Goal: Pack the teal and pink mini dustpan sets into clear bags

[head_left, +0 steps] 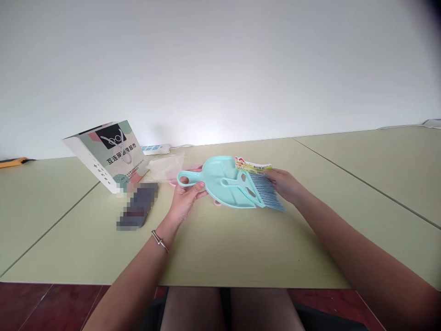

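holding the teal dustpan (215, 172) and nested brush (256, 187) over the table (241, 248) with 2 hands: our left hand (186, 200) pinches the pan near its handle (195, 176), thumb on top; our right hand (285, 185) is at the label card (252, 165), fingers partly hidden, so we can't tell its grip. best we support both ends and avoid bending the bristles (271, 193).
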`<action>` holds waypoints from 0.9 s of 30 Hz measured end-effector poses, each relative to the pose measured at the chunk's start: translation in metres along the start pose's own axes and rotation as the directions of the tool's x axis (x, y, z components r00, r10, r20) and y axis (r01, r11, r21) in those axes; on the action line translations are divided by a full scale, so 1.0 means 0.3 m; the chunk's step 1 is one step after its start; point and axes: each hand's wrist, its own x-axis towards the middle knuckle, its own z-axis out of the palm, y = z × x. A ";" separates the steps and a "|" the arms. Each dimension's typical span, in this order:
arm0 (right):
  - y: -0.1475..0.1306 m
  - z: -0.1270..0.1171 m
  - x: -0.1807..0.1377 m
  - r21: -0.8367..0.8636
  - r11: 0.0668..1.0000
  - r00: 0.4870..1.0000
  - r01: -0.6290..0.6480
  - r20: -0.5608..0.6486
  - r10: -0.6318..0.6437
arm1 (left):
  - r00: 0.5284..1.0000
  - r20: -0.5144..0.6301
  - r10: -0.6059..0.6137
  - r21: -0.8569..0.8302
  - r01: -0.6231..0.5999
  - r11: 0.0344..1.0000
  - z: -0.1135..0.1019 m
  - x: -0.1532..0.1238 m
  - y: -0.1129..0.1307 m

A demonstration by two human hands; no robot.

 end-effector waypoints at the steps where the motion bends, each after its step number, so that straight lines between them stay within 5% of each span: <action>1: 0.007 -0.004 0.006 -0.054 0.998 0.999 0.020 -0.025 -0.022 | 1.000 -0.008 -0.004 0.007 0.004 1.000 -0.001 0.002 -0.001; 5: 0.044 0.008 0.020 -0.242 0.969 0.987 0.048 -0.138 -0.083 | 0.998 -0.044 -0.045 0.015 0.046 0.999 0.002 0.005 -0.015; 8: 0.052 0.025 0.009 -0.509 0.842 0.943 0.182 -0.152 -0.296 | 0.996 -0.069 -0.057 0.005 0.058 0.998 0.011 0.005 -0.029; 11: 0.031 0.043 -0.031 -0.657 0.623 0.881 0.425 0.143 -0.450 | 0.996 -0.063 -0.068 -0.008 0.067 0.998 0.021 0.002 -0.042; 13: 0.012 0.054 -0.064 -0.642 0.523 0.828 0.561 0.455 -0.329 | 0.995 -0.058 -0.079 -0.006 0.079 0.997 0.026 0.000 -0.049; 15: -0.001 0.061 -0.089 -0.644 0.435 0.762 0.629 0.622 -0.180 | 0.994 -0.065 -0.084 0.008 0.085 0.996 0.028 -0.002 -0.051; 19: -0.007 0.058 -0.100 -0.658 0.237 0.699 0.715 0.685 -0.205 | 0.994 -0.084 -0.070 0.050 0.075 0.996 0.017 -0.001 -0.028; 22: -0.027 0.040 -0.107 -0.602 0.231 0.643 0.765 0.687 -0.339 | 0.986 -0.155 0.059 0.080 -0.047 0.996 -0.010 0.007 0.019; 25: -0.068 0.023 -0.140 -0.563 0.317 0.632 0.763 0.545 -0.551 | 0.902 -0.288 0.321 0.171 -0.281 0.944 -0.045 0.017 0.068; 27: -0.087 0.025 -0.165 -0.530 0.340 0.582 0.777 0.401 -0.707 | 0.770 -0.386 0.508 0.276 -0.429 0.860 -0.062 0.023 0.085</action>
